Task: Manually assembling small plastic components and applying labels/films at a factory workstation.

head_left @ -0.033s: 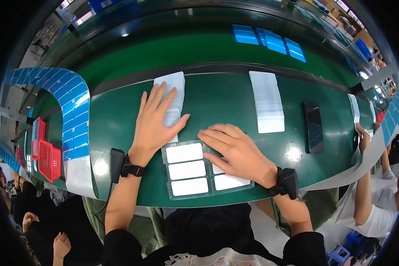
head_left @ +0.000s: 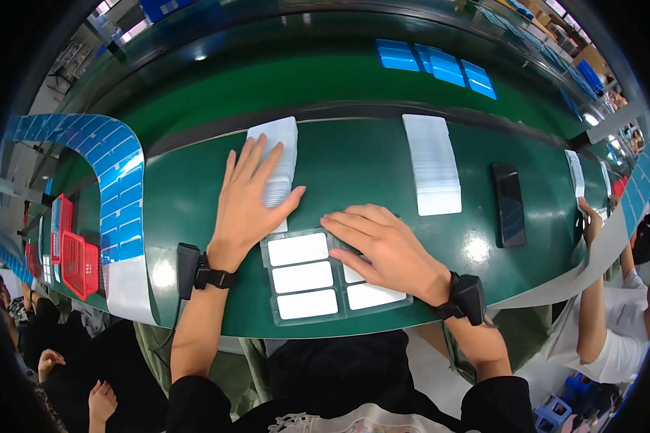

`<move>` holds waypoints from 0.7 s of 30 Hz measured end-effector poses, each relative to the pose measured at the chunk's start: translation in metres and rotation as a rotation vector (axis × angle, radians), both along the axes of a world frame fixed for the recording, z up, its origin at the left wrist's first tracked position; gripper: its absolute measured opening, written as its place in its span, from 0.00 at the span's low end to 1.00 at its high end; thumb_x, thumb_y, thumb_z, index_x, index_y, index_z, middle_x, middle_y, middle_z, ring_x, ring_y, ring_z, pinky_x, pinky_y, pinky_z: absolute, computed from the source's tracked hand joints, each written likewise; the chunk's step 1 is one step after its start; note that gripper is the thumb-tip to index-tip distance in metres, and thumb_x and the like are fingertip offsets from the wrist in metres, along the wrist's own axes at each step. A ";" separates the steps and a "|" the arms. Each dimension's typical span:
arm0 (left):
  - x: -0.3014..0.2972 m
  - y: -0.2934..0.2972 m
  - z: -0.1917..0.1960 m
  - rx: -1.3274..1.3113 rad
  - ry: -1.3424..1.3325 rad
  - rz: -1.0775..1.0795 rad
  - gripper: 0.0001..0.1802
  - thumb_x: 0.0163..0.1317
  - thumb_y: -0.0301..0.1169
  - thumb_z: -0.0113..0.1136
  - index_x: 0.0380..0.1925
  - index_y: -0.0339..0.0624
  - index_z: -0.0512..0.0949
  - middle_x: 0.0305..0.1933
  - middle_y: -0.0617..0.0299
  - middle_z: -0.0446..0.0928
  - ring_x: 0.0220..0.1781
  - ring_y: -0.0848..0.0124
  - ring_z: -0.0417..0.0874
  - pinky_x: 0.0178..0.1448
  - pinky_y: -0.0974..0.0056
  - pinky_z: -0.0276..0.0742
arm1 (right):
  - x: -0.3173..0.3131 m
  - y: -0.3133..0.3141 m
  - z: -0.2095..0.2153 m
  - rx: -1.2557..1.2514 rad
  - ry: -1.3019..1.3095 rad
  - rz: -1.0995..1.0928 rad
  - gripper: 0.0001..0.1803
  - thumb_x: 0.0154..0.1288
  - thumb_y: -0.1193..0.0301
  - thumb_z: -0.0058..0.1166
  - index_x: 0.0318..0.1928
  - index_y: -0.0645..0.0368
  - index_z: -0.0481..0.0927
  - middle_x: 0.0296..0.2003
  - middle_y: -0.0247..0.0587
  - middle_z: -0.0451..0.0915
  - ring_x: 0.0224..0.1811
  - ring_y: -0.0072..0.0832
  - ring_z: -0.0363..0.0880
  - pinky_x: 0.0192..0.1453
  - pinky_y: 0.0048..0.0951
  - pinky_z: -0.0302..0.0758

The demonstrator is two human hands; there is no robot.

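Note:
My left hand (head_left: pixel 250 195) lies spread over a fanned stack of thin white cards (head_left: pixel 285 148), its thumb pointing right onto the green table. The palm hides part of that stack. In front of me sits a clear tray (head_left: pixel 270 307) with white rectangular cards (head_left: pixel 302 277) in its pockets. My right hand (head_left: pixel 379 242) rests across the tray's upper right part, fingers stretched out and the thumb pointing left; it covers some of the pockets. No object shows in either hand. Both wrists carry black strapped devices.
Another fanned white card stack (head_left: pixel 433 166) and a black phone (head_left: pixel 509 204) lie to the right. A strip of blue labels (head_left: pixel 123 187) curves down at left beside red baskets (head_left: pixel 79 265). Blue sheets (head_left: pixel 440 67) lie beyond the table. A co-worker's hand (head_left: pixel 591 220) is at far right.

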State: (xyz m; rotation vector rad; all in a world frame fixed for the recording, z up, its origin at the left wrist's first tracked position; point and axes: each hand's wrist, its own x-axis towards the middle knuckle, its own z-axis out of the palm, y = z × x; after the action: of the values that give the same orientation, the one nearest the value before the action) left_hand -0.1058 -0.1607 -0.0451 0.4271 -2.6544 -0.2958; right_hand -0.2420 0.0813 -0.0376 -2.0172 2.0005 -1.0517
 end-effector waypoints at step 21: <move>0.000 -0.002 0.008 0.009 0.067 -0.004 0.37 0.64 0.48 0.73 0.69 0.40 0.79 0.79 0.38 0.69 0.82 0.42 0.67 0.85 0.40 0.59 | -0.025 0.041 0.015 0.053 -0.097 -0.047 0.26 0.70 0.63 0.69 0.63 0.62 0.84 0.61 0.46 0.85 0.64 0.45 0.79 0.69 0.43 0.76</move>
State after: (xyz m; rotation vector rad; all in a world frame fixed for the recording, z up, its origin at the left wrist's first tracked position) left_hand -0.1056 -0.1624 -0.0370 0.4075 -2.5898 -0.3178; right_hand -0.2671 0.1226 -0.0230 -1.8648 2.0133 -1.0724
